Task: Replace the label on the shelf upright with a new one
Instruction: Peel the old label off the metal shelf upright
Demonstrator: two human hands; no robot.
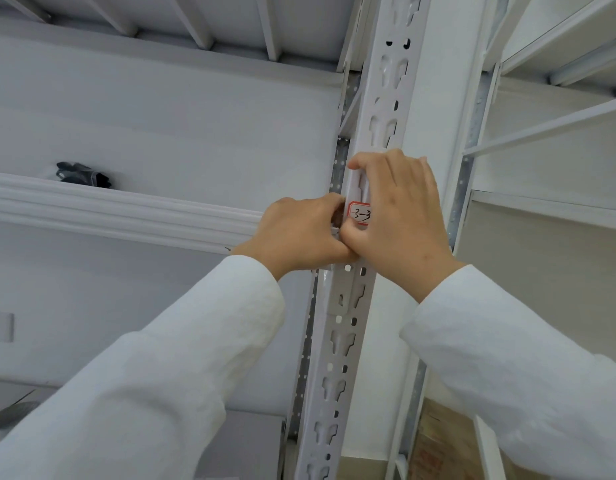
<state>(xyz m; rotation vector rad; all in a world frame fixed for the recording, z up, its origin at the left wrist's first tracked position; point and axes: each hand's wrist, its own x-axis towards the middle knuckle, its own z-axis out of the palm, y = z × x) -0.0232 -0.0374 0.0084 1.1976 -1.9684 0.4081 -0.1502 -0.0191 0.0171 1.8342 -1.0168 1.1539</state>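
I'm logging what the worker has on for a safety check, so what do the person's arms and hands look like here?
Both arms are covered to the wrist by long white sleeves of a slightly textured fabric, the left sleeve and the right sleeve alike. The left hand and right hand are bare: no gloves, and no rings, watch or wristband can be seen.

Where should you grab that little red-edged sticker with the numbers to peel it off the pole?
Probably at its left edge, coming from the left. The label lies flat on the shelf upright, so only an edge can be lifted. The right hand covers its right side; the left hand is already at the left.
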